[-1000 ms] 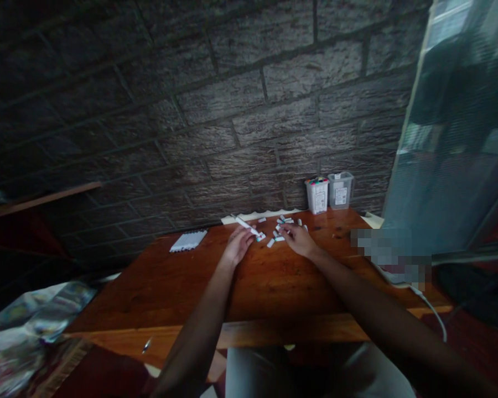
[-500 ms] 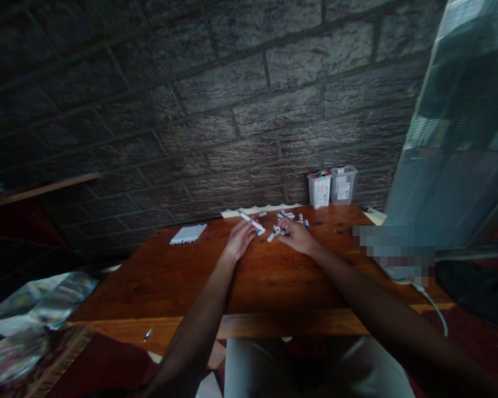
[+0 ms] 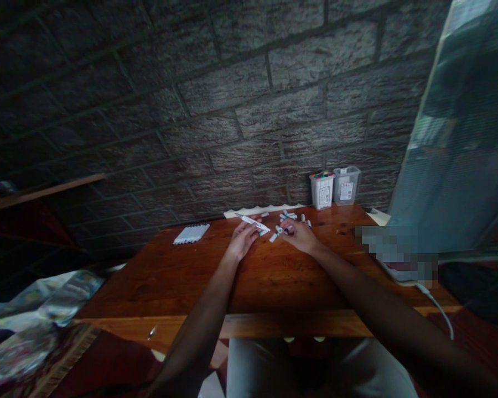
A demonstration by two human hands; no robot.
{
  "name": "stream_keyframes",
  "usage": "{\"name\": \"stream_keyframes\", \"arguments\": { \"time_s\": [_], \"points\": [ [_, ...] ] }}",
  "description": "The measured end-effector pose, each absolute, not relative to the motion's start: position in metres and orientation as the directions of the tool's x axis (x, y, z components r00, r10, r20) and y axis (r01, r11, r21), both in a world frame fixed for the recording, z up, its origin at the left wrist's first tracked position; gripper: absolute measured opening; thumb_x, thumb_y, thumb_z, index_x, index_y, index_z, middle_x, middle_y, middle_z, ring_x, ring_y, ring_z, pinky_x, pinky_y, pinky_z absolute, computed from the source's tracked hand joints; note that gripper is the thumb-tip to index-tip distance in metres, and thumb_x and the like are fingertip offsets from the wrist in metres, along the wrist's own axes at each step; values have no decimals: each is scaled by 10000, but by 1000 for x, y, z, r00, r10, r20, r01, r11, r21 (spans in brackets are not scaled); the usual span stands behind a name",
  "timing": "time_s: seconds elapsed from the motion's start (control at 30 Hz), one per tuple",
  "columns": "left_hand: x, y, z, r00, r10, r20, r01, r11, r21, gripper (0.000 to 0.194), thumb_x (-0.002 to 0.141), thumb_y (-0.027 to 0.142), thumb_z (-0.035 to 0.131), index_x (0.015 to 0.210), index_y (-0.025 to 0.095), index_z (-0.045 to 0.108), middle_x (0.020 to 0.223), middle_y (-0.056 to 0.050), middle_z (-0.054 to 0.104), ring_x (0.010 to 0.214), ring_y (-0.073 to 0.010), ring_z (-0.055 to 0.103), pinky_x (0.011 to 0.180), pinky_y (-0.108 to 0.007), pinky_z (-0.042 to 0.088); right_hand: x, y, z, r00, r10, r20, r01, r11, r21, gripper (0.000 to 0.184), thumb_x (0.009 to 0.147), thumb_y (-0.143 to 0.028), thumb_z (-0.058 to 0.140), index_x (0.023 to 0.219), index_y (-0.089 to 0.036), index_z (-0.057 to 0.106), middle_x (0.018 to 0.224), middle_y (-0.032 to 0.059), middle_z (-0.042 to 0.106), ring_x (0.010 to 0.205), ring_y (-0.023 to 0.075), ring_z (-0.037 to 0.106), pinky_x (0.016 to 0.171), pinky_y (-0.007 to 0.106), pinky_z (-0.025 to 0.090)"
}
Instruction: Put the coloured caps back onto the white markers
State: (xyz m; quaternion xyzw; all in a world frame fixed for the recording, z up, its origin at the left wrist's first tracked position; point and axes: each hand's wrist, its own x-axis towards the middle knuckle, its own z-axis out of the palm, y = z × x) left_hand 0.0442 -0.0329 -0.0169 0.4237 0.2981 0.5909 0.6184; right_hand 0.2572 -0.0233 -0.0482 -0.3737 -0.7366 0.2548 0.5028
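Note:
My left hand (image 3: 244, 241) is closed round a white marker (image 3: 254, 223) that sticks out up and to the left, over the wooden table (image 3: 182, 282). My right hand (image 3: 299, 236) pinches a small white marker cap or short marker (image 3: 276, 235) between its fingertips, just right of the left hand. Several loose white markers and caps (image 3: 288, 216) lie scattered on the table right behind both hands.
Two clear tubs stand against the brick wall, one full of coloured markers (image 3: 321, 189), one looking empty (image 3: 346, 186). A row of white markers (image 3: 191, 233) lies at the table's left. A white cable (image 3: 435, 307) runs off the right edge. Crumpled plastic (image 3: 37, 309) sits lower left.
Both hands have drawn slightly together and lifted; the left hand's marker has tilted flatter, and the right hand has taken a small white piece from the pile.

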Motion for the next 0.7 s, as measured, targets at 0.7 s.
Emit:
{"name": "stream_keyframes", "arguments": {
  "time_s": [0.7],
  "points": [
    [43, -28, -19, 61, 990, 127, -521, -77, 850, 168, 727, 141, 734, 892, 151, 703, 856, -30, 726, 770, -102, 666, 697, -188, 473, 257, -21, -52, -236, 819, 524, 254, 572, -780, 218, 703, -279, 669, 894, -175, 651, 890, 41, 687, 728, 138, 621, 666, 262, 505]
  ]
}}
